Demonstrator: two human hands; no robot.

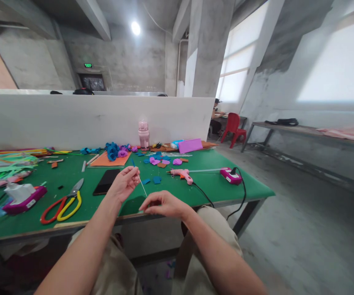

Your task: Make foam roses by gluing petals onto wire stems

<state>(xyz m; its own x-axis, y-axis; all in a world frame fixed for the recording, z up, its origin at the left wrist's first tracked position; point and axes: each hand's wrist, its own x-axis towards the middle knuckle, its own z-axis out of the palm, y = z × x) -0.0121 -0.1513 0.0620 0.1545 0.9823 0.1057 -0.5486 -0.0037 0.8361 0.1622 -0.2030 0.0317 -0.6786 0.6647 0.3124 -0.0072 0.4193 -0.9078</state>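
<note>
My left hand [127,182] pinches a thin white stick [142,186] over the table's near edge. A narrow blue piece [133,163] shows at the stick's upper end, above the fingertips. The stick slants down to my right hand [161,203], whose fingers are curled together; the stick's lower end is lost behind them, and what they grip cannot be made out. Blue cut pieces [157,180] lie just beyond the hands. A pink glue gun [183,175] rests to their right. Behind my left wrist lies a dark phone [106,182].
Scissors with red and yellow handles [62,209] lie at left, near a magenta power strip [26,200]. Another magenta power block [230,176] trails a cable over the right front edge. Blue and purple paper flowers [112,151], a pink bottle [144,135] and a white partition [97,119] stand behind.
</note>
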